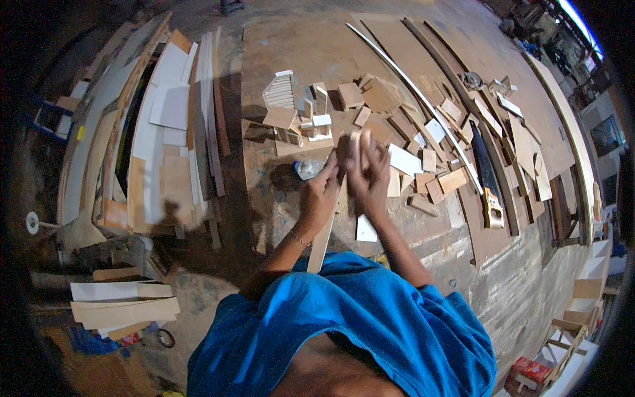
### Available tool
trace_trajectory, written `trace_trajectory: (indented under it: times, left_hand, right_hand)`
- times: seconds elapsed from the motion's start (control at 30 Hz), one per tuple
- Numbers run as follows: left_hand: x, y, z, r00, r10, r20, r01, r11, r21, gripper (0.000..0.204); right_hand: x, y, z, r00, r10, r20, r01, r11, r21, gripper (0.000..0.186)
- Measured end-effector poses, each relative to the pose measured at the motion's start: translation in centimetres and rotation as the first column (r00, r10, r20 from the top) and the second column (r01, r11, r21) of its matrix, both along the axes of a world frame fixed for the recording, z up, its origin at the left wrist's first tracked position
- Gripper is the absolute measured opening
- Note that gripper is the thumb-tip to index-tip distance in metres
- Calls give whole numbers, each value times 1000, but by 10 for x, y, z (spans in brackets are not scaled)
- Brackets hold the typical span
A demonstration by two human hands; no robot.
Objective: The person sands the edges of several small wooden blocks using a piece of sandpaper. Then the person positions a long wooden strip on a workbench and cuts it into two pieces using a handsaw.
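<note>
A long, narrow wooden strip (322,241) slants up from my blue shirt between my forearms. My left hand (323,188) is closed round its upper part. Close beside it, my right hand (369,173) is raised with its fingers bent at the strip's upper end, blurred by motion. Something brownish shows between the hands there, too smeared to name. A small clear plastic bottle (308,169) lies left of my left hand. Beyond it stand small wooden assemblies, one with a slatted panel (279,90). A white offcut (366,228) lies under my right wrist.
Many wood offcuts (452,180) cover the worktable (291,49) ahead and to the right. A handsaw (486,175) lies among long boards at the right, near a long white strip (423,99). Leaning sheets and planks (159,152) fill the left side.
</note>
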State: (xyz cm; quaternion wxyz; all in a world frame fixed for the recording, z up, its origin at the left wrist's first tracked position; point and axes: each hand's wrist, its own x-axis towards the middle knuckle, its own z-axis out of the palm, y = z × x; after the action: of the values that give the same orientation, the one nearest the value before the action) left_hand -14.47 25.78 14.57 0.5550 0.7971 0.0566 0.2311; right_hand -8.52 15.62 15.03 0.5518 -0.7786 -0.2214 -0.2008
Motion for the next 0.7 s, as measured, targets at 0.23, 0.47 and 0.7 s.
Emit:
trace_trajectory:
  times: [0.23, 0.47, 0.7]
  left_hand:
    - [0, 2, -3, 1000, 4, 8, -5, 998, 65, 36]
    - [3, -8, 7, 969, -75, -237, 60, 996, -70, 32]
    - [5, 4, -17, 985, -174, 19, 164, 882, -442, 33]
  right_hand:
    - [12, -4, 16, 998, 28, -60, -31, 998, -55, 50]
    - [24, -2, 15, 965, 53, -257, 1, 979, 206, 49]
    - [-23, -3, -23, 990, 110, 84, -103, 991, -89, 54]
